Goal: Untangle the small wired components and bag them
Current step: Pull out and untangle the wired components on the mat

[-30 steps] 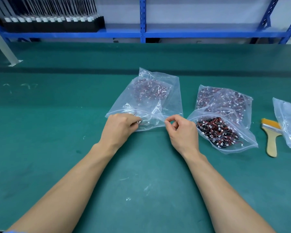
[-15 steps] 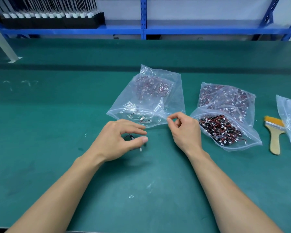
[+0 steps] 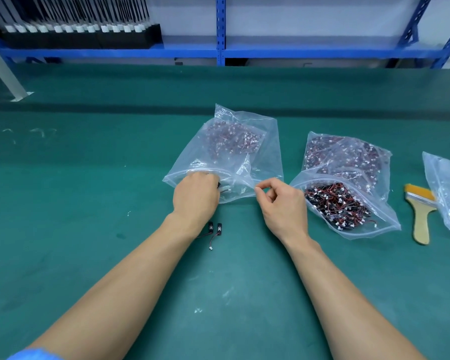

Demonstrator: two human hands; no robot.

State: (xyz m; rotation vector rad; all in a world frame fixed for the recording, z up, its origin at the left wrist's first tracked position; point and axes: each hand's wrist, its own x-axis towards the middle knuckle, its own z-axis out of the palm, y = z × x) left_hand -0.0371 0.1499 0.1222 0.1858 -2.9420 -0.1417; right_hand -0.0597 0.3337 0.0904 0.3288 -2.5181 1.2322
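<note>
At the mouth of the clear bag [image 3: 263,157]: faces the person, near edge resting on the green mat [image 3: 89,203], both hands working at it
Left hand [image 3: 196,196]: knuckles up, fingers curled down into the opening and mostly hidden; seems to pinch a wired component [image 3: 219,185], black body and red lead just showing at the fingertips
Right hand [image 3: 281,206]: thumb and forefinger pinch the bag's right lip, other fingers loosely curled
Two loose components [image 3: 219,228]: lie on the mat just beside the left wrist, side by side, leads trailing toward the person
Key relation: sit behind the left fingers, not ahead of them — calls for drawing that hand back out toward the body; left hand much the nearer
Long axis: runs away from the person, so a pinch across the sides looks easiest
Room: bare mat near and to the left; full open bag [image 3: 348,211] crowds the right, brush [image 3: 421,219] beyond it
Risk: probably a collapsing mouth if the right pinch slackens — worth keeping taut
</note>
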